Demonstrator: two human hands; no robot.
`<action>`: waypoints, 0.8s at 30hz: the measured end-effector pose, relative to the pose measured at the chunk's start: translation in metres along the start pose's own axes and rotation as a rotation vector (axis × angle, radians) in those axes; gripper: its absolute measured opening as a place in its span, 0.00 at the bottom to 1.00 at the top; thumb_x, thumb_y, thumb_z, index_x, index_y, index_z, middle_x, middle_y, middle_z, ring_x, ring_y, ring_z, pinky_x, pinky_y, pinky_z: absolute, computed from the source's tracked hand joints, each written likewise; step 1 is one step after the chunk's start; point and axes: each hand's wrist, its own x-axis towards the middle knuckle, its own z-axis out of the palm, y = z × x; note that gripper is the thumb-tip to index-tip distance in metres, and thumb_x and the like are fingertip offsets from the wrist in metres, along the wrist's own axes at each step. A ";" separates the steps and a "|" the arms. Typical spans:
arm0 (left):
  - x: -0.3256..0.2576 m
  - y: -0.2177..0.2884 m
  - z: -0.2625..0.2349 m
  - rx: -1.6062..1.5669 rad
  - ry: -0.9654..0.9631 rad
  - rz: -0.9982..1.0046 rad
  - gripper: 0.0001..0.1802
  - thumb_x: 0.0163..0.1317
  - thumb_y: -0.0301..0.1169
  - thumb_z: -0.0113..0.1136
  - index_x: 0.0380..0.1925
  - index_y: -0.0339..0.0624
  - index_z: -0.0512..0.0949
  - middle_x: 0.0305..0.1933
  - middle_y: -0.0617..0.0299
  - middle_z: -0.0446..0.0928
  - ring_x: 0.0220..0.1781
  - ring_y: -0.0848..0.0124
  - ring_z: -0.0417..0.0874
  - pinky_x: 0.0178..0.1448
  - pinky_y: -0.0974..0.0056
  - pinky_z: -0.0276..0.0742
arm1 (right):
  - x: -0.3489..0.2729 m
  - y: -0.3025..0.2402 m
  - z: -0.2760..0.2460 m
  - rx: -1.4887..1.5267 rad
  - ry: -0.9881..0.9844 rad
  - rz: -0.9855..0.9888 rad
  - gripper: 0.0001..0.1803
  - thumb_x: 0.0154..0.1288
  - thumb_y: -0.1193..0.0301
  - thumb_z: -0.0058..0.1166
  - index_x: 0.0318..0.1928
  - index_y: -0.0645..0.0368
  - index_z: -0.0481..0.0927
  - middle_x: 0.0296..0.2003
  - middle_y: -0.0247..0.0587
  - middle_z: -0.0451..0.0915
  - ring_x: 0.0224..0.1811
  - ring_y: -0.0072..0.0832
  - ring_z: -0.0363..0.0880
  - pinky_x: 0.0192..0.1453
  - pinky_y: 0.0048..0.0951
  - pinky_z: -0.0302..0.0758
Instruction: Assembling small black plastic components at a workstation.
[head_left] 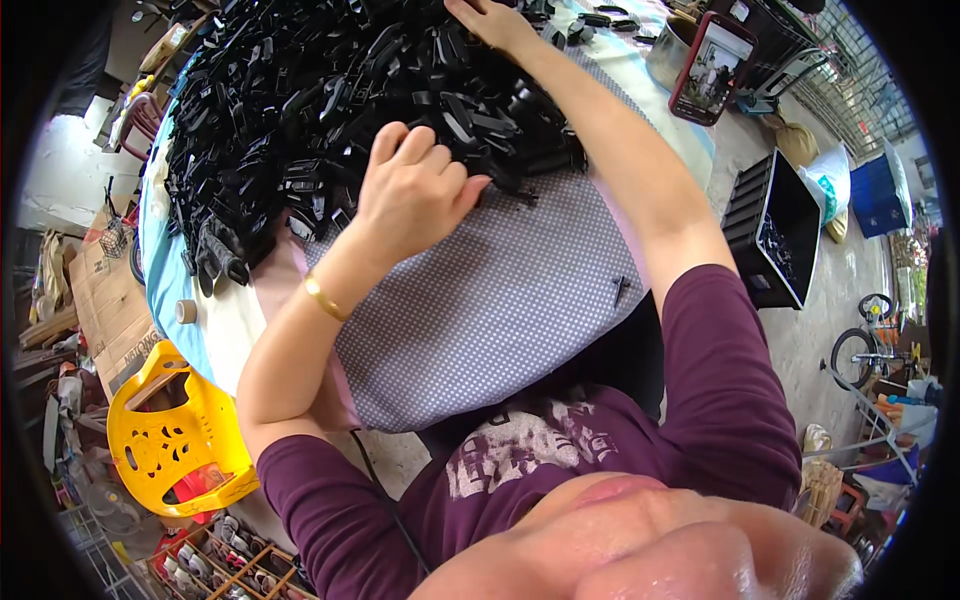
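Note:
A large heap of small black plastic parts (330, 100) covers the far side of the table. At the heap's near edge, my left hand (412, 195) is raised with its fingers curled in and the thumb pointing right. Whatever it may hold is hidden by the fingers. My right hand (490, 25) reaches over the far part of the heap, and the picture's top edge cuts off its fingertips. Under the near edge of the heap lies a grey patterned cloth (480, 300), with a small black piece (622, 290) on its right side.
A phone (712, 70) stands upright at the far right beside a metal can (670, 52). Right of the table is a black crate (745, 225) with small dark pieces inside. A tape roll (186, 311) sits at the table's left edge, above a yellow chair (215, 440).

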 end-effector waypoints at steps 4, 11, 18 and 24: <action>0.005 0.014 0.006 0.019 0.078 -0.034 0.13 0.49 0.37 0.65 0.14 0.45 0.75 0.23 0.65 0.71 0.38 0.67 0.70 0.51 0.59 0.64 | -0.019 -0.064 -0.039 -0.572 -0.167 -0.024 0.37 0.63 0.36 0.35 0.43 0.56 0.83 0.41 0.55 0.81 0.48 0.50 0.78 0.53 0.46 0.73; 0.000 0.012 0.013 -0.092 0.154 -0.151 0.12 0.46 0.35 0.67 0.27 0.43 0.76 0.40 0.61 0.73 0.49 0.62 0.71 0.56 0.56 0.64 | 0.023 0.036 -0.091 -0.690 0.634 0.085 0.24 0.61 0.49 0.49 0.41 0.58 0.82 0.56 0.55 0.71 0.62 0.48 0.62 0.63 0.49 0.61; 0.004 0.012 0.013 -0.113 0.154 -0.213 0.30 0.44 0.32 0.68 0.51 0.41 0.73 0.57 0.50 0.67 0.61 0.53 0.66 0.66 0.50 0.61 | 0.031 0.119 -0.156 -0.342 0.055 0.479 0.35 0.63 0.44 0.41 0.65 0.50 0.67 0.69 0.56 0.55 0.73 0.49 0.45 0.73 0.48 0.46; 0.009 0.017 0.018 -0.175 0.086 -0.175 0.31 0.46 0.38 0.68 0.54 0.51 0.72 0.61 0.53 0.65 0.66 0.54 0.62 0.68 0.40 0.53 | 0.064 0.149 -0.094 -0.507 0.221 0.521 0.34 0.63 0.41 0.40 0.57 0.53 0.75 0.58 0.51 0.72 0.61 0.46 0.69 0.65 0.42 0.64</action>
